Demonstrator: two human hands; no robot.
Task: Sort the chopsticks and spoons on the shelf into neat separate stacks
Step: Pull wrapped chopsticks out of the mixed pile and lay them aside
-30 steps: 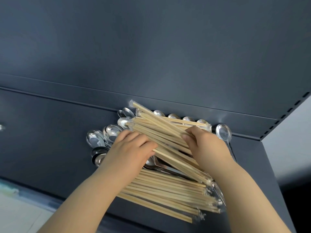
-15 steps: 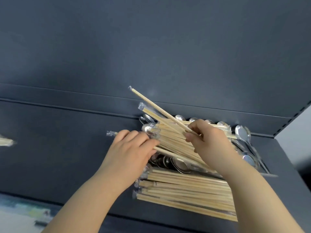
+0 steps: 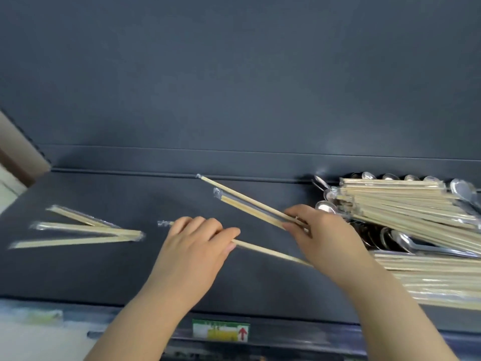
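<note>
The head view looked down on a dark shelf point(image 3: 109, 277) whose right end carried a tangled pile: wrapped chopsticks point(image 3: 406, 212) lay fanned across metal spoons point(image 3: 406, 243), with more chopsticks beneath them toward the front edge. Well apart on the left, three wrapped pairs point(image 3: 86, 234) lay splayed, meeting at one end and not yet parallel. The left hand point(image 3: 194, 252) was closed around one wrapped chopstick pair point(image 3: 263, 250), thumb pressed on top. The right hand point(image 3: 325, 235) pinched two more pairs point(image 3: 250, 204) by their near ends, their far tips angled up toward the back wall point(image 3: 234, 87). The step in hand seemed to be carrying chopsticks out of the mixed pile to the new stack. The next move probably called for laying these beside the three loose pairs, then squaring all ends; most of the pile was still unsorted.
</note>
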